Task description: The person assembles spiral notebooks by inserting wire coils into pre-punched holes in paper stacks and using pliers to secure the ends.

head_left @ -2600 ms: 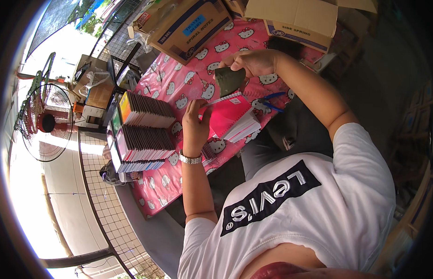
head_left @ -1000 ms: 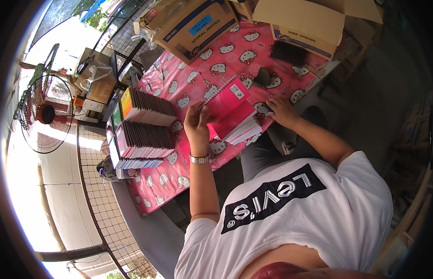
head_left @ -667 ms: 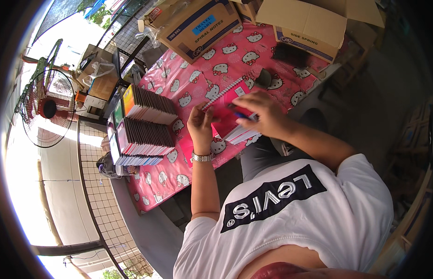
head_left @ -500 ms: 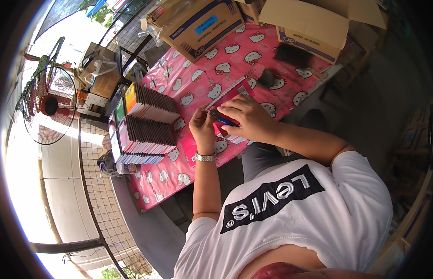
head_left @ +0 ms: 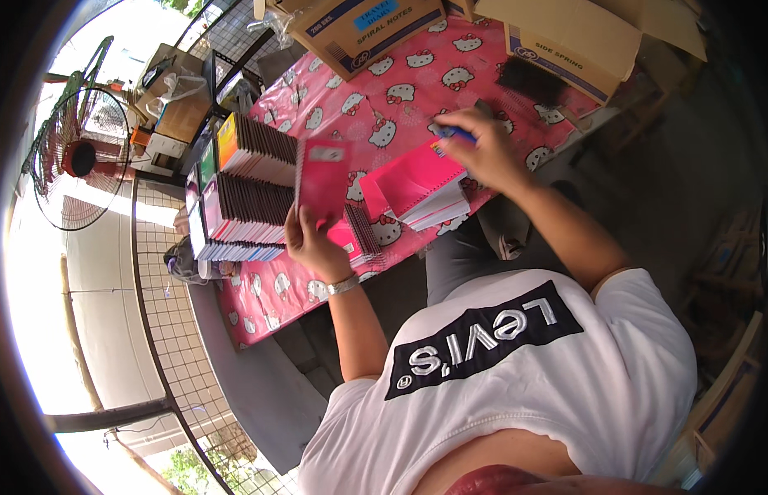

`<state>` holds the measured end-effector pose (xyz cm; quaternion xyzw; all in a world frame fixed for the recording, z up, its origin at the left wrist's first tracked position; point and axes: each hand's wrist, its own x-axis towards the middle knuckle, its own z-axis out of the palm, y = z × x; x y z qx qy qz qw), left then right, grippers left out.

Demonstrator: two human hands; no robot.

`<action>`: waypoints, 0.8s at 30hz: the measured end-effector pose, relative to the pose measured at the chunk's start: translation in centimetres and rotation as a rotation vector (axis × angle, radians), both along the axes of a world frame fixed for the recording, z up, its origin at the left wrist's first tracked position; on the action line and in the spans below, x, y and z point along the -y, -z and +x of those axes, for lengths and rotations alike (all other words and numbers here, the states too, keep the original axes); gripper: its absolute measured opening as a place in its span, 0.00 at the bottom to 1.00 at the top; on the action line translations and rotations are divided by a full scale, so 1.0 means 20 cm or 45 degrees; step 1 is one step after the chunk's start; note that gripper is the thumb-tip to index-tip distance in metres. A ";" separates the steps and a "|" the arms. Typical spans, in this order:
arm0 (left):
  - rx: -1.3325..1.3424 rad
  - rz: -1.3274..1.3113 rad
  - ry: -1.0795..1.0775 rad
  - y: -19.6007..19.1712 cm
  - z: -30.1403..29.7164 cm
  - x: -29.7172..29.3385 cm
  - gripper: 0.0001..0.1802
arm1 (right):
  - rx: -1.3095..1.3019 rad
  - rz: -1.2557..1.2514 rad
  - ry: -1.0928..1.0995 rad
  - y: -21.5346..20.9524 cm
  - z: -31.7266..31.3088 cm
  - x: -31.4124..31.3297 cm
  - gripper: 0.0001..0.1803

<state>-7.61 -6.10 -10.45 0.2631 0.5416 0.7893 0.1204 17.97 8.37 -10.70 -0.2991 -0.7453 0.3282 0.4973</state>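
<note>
My left hand [head_left: 314, 243] grips a pink spiral notebook [head_left: 325, 177] by its lower edge, lifted and tilted beside the notebook stacks. Blurred by motion, my right hand [head_left: 491, 153] is closed on a small blue-handled tool [head_left: 457, 133], whose working end is not clear. Just below and left of it lies a pile of pink-covered punched pages [head_left: 417, 183], white paper showing along the near side. A small stack of pink notebooks [head_left: 361, 235] rests between that pile and my left hand.
Tall rows of notebooks [head_left: 252, 194] stand at the table's left. A bundle of black spiral coils [head_left: 530, 81] lies near the open carton [head_left: 565, 45] at the far right. Another carton [head_left: 376, 37] stands at the back. A fan [head_left: 80, 157] is at far left.
My hands have separated. The left carried the notebook leftward toward the stacks, and the right moved away to the right with the blue-handled tool. The pink page pile is now uncovered.
</note>
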 end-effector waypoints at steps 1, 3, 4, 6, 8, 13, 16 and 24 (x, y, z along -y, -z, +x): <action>0.187 -0.014 -0.026 0.07 -0.08 0.08 0.12 | 0.064 -0.115 0.097 0.12 0.05 -0.09 0.18; 0.243 -0.139 -0.117 0.22 -0.16 0.22 0.12 | 0.357 -0.137 0.195 0.45 0.14 -0.20 0.18; 0.268 -0.198 -0.170 0.29 -0.20 0.28 0.13 | 0.448 -0.069 0.189 0.60 0.14 -0.20 0.19; 0.168 -0.322 -0.229 0.44 -0.25 0.38 0.13 | 0.630 0.078 0.166 0.81 0.13 -0.18 0.20; 0.100 -0.552 -0.305 0.48 -0.25 0.41 0.12 | 0.648 0.140 0.140 0.85 0.12 -0.19 0.20; -0.615 -1.014 -0.453 0.56 -0.29 0.44 0.18 | 0.683 -0.026 0.430 0.77 0.22 -0.49 0.17; -0.294 -0.729 -0.197 0.57 -0.30 0.43 0.14 | 1.008 0.183 0.830 0.89 0.40 -0.73 0.12; -1.607 -0.397 -0.002 -0.04 0.26 -0.05 0.16 | 1.091 0.118 0.655 0.80 0.46 -0.81 0.11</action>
